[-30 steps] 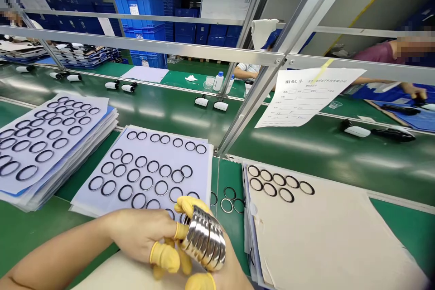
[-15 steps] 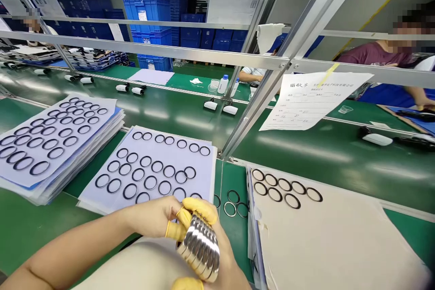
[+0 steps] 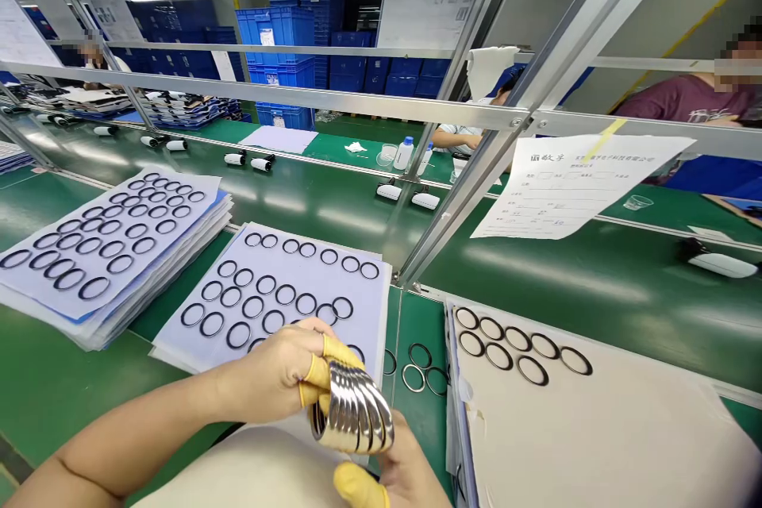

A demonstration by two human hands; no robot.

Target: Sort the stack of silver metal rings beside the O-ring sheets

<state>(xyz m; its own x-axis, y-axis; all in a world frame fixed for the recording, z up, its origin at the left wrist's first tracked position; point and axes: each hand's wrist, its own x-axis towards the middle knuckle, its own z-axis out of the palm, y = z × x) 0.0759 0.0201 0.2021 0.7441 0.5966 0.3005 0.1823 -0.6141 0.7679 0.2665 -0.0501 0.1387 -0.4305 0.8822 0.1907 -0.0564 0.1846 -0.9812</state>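
Note:
Both my hands hold a stack of shiny silver metal rings low in the middle of the view. My left hand, with yellow finger cots, grips the stack from the left. My right hand supports it from below, with a yellow cot on one finger. Just beyond them lies a white sheet carrying rows of thin black rings, and my left hand overlaps its near edge. Several loose rings lie on the green belt to the right of that sheet. A beige sheet with several black rings lies further right.
A thick pile of ring-covered sheets sits at the left. An aluminium frame crosses above the green belt, with a paper form hanging from it. Co-workers sit beyond, and blue crates are stacked at the back.
The view has drifted, shifting the scene right and slightly down. My hands have turned the metal ring stack, and fewer yellow-cotted fingers now show around it.

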